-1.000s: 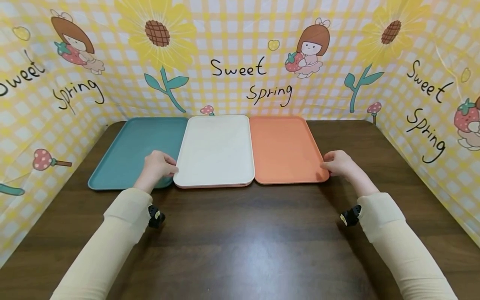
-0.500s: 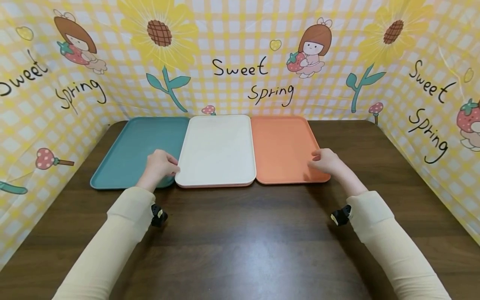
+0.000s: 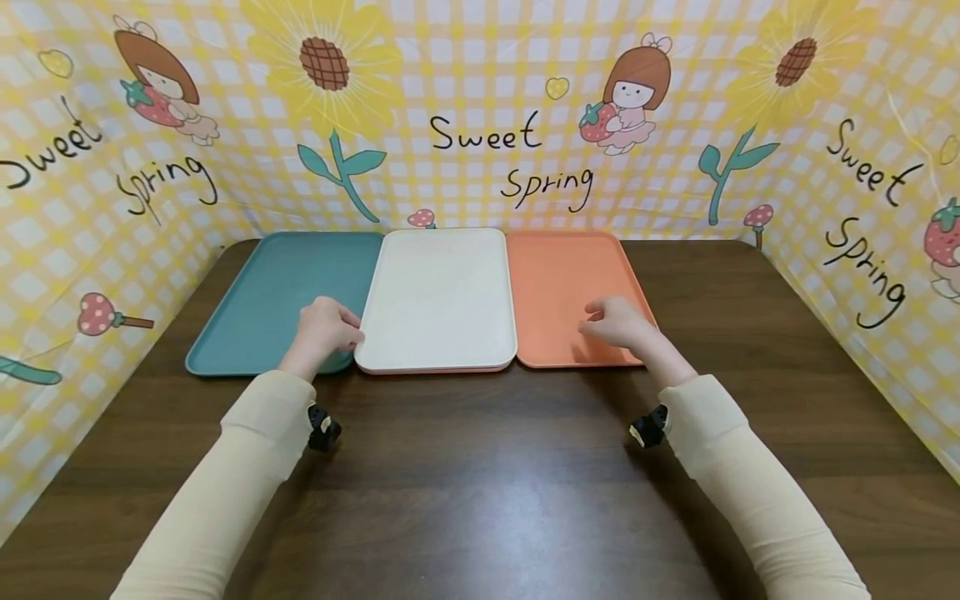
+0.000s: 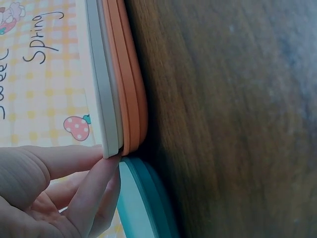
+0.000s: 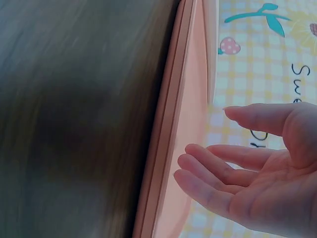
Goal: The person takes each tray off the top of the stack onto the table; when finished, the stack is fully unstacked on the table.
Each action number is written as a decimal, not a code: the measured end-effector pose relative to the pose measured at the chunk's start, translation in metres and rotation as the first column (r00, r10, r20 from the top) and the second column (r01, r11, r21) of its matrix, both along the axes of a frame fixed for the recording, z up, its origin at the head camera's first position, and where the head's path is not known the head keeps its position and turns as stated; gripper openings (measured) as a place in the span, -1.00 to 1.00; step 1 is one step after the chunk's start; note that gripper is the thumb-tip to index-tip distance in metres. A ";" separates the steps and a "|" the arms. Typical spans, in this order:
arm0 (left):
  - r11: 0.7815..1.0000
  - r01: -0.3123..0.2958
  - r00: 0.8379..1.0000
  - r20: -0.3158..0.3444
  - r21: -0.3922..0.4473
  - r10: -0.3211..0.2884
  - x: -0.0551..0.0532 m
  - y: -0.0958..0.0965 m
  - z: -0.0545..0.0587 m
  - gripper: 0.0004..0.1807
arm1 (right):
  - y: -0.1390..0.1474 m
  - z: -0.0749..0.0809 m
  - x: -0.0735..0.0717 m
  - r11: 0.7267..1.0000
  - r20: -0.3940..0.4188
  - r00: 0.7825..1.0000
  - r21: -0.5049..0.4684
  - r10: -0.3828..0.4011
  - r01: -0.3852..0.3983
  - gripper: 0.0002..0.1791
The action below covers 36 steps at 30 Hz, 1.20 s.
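White rectangular tray (image 3: 437,292), between teal tray (image 3: 292,292) and orange tray (image 3: 555,279), is pinched at its near-left corner by the left hand (image 3: 322,327); nothing is held by the right hand (image 3: 618,322), fingers parted. Tilting could be caused by one-cornered lifting.

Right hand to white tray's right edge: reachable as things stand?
Likely yes. The right hand is over the orange tray, holding nothing, and no object shows between it and the right edge of the white tray. The left hand pinches the opposite side.
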<state>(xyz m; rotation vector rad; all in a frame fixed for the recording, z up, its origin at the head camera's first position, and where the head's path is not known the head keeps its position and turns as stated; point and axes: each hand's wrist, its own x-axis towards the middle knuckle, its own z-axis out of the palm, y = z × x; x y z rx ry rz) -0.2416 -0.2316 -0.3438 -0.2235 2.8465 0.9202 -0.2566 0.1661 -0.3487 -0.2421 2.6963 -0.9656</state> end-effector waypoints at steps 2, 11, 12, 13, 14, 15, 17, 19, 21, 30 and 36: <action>1.000 -0.002 1.000 0.002 -0.004 0.002 0.000 0.000 0.000 -0.72 | -0.007 0.000 -0.001 1.000 0.021 1.000 -0.010 0.002 -0.002 -0.43; 1.000 -0.006 1.000 0.001 -0.001 0.006 0.001 0.000 -0.001 -0.71 | -0.027 -0.002 -0.002 0.992 0.105 0.994 -0.126 0.025 -0.011 -0.43; 1.000 -0.007 1.000 -0.001 -0.003 0.007 0.001 0.000 -0.001 -0.71 | -0.029 -0.003 -0.002 0.991 0.108 0.994 -0.132 0.026 -0.012 -0.43; 1.000 -0.006 1.000 -0.002 -0.003 0.006 0.001 0.000 -0.001 -0.71 | -0.030 -0.003 -0.002 0.991 0.110 0.994 -0.133 0.028 -0.013 -0.43; 1.000 -0.008 1.000 -0.001 -0.002 0.008 0.001 0.000 -0.001 -0.71 | -0.031 -0.003 -0.002 0.990 0.113 0.993 -0.139 0.031 -0.015 -0.43; 1.000 -0.010 1.000 -0.001 -0.003 0.010 0.001 0.000 -0.001 -0.70 | -0.033 -0.003 -0.002 0.990 0.114 0.993 -0.137 0.034 -0.018 -0.44; 1.000 -0.013 1.000 0.001 -0.005 0.013 0.000 -0.001 -0.001 -0.70 | -0.036 -0.003 -0.002 0.989 0.122 0.992 -0.148 0.034 -0.016 -0.44; 1.000 -0.014 1.000 0.004 -0.008 0.014 0.000 0.000 -0.001 -0.71 | -0.040 -0.002 -0.002 0.985 0.137 0.990 -0.170 0.040 -0.017 -0.45; 1.000 -0.009 1.000 0.004 -0.012 0.009 0.000 0.000 -0.001 -0.70 | -0.043 -0.002 -0.002 0.981 0.153 0.987 -0.193 0.046 -0.016 -0.45; 1.000 -0.011 1.000 0.007 -0.013 0.011 0.001 -0.001 -0.001 -0.72 | -0.056 -0.005 -0.003 0.962 0.201 0.977 -0.273 0.066 -0.009 -0.46; 1.000 -0.012 1.000 0.012 -0.009 0.012 0.001 -0.001 0.000 -0.72 | -0.063 -0.005 -0.004 0.962 0.219 0.974 -0.273 0.061 0.001 -0.47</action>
